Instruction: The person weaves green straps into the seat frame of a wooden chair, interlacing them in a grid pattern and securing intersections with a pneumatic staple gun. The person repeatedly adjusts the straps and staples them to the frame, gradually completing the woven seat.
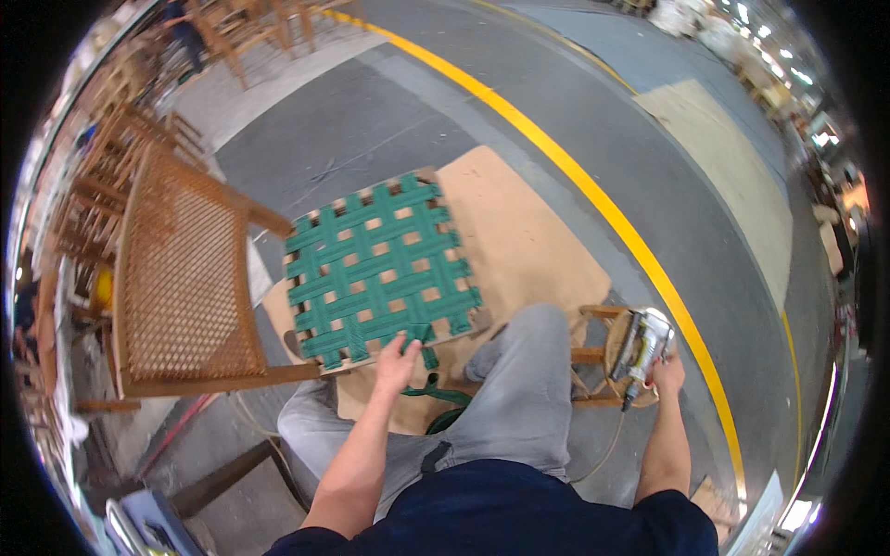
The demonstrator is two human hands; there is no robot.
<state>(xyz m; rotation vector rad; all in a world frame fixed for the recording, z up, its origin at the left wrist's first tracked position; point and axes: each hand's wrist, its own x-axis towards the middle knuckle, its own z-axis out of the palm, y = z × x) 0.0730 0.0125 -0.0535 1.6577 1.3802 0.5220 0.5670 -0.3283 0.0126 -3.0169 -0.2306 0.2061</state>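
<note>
A wooden chair with a cane back [190, 269] stands in front of me, its seat woven from green webbing [375, 264] in a lattice with square gaps. At the seat's near edge, my left hand [397, 363] pinches a green webbing strap. A loose length of strap [436, 395] trails below the edge toward a green coil between my legs, partly hidden. My right hand [667, 373] grips a silver pneumatic staple gun [642, 350], with its nose turned away from the seat. The gun is at a small wooden stool [593, 355] by my right knee; whether it rests there I cannot tell.
A cardboard sheet [528, 222] lies beneath the chair. Several wooden chair frames [93, 199] are stacked at the left. An air hose [607, 454] runs near the stool. A yellow floor line [593, 190] curves past on the right. Another person [185, 35] stands far left.
</note>
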